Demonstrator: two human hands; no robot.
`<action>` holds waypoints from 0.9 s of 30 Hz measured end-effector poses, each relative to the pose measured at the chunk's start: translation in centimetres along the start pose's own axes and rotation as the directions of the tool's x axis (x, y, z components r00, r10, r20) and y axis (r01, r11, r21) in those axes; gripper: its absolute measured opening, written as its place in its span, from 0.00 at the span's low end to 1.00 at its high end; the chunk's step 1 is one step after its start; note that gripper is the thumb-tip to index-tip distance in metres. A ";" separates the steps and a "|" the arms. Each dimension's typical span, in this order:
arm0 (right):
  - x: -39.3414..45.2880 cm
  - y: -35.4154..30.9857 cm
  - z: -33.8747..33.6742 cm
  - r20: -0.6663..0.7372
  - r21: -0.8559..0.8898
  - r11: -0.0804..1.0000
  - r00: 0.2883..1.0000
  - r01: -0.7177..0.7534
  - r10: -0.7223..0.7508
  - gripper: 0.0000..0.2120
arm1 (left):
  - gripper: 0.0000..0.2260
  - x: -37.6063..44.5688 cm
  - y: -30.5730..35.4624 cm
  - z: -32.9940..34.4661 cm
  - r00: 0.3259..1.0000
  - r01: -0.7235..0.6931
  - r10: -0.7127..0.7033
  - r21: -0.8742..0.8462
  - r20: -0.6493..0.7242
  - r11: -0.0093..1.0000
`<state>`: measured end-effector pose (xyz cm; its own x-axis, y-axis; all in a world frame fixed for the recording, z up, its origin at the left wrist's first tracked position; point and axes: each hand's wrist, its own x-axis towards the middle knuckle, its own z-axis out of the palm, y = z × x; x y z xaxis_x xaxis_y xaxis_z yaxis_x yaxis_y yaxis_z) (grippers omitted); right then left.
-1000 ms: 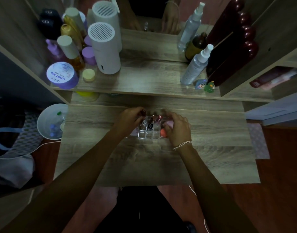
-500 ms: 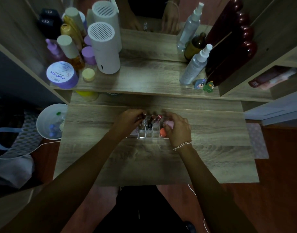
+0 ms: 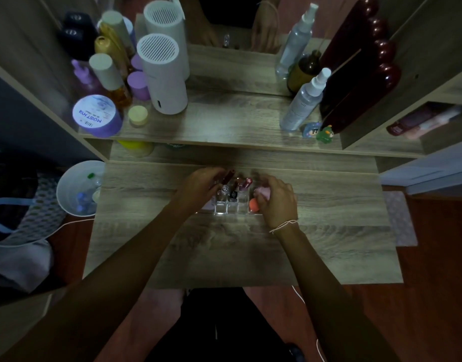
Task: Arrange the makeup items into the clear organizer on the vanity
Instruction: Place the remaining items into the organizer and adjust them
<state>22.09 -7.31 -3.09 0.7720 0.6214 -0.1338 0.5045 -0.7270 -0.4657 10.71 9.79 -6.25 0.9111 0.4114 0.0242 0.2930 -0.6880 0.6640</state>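
The clear organizer [image 3: 232,209] stands in the middle of the wooden vanity top [image 3: 237,252]. Several small tubes and bottles stand upright in its cells, among them a dark-capped one [image 3: 233,193] and a red one [image 3: 246,182]. An orange sponge [image 3: 253,205] sits in a right-hand cell. My left hand [image 3: 201,188] is at the organizer's left side, fingers closed on a dark red tube [image 3: 227,176] tilted over the back cells. My right hand [image 3: 276,199] is at the right side, gripping a pink sponge [image 3: 263,192].
The raised shelf behind holds a white cylindrical device [image 3: 163,74], a purple jar [image 3: 96,114], bottles, a spray bottle [image 3: 304,100] and two small figures [image 3: 318,131]. A white bin [image 3: 78,189] stands left of the vanity. A mirror runs along the back.
The dark red tube in my left hand has shifted slightly right, over the back cells. My right hand has stayed at the organizer's right side with the pink sponge.
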 end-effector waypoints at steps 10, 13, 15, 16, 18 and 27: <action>0.0 0.8 0.3 -0.011 0.015 1.000 1.000 0.016 -0.016 0.17 | 0.16 1.0 0.3 -0.6 0.997 0.019 -0.026 -0.100 -0.076 0.995; -0.1 0.8 0.3 -0.033 0.028 0.999 0.999 0.020 -0.019 0.20 | 0.19 1.6 0.2 -0.8 0.997 0.040 -0.034 -0.105 0.063 0.994; -0.1 0.7 0.3 -0.034 0.022 0.999 0.999 0.024 -0.023 0.20 | 0.19 1.9 0.1 -0.6 0.987 0.080 -0.065 -0.095 0.150 0.992; -0.2 0.7 0.4 -0.033 0.020 1.000 0.999 0.022 -0.021 0.20 | 0.19 1.9 0.0 -0.5 0.982 0.091 -0.073 -0.093 0.176 0.992; -0.2 0.7 0.4 -0.027 0.013 1.000 0.999 0.019 -0.019 0.19 | 0.17 1.9 -0.2 -0.4 0.979 0.095 -0.076 -0.092 0.191 0.991; 0.2 0.8 0.3 -0.026 0.019 1.000 1.000 0.017 -0.016 0.16 | 0.12 1.1 -0.7 -0.6 0.992 0.032 -0.018 -0.110 0.127 0.993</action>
<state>22.57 -7.65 -3.78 0.7736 0.6253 -0.1030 0.5102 -0.7109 -0.4842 11.36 11.11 -6.28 0.9351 0.3446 -0.0824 0.2881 -0.6042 0.7429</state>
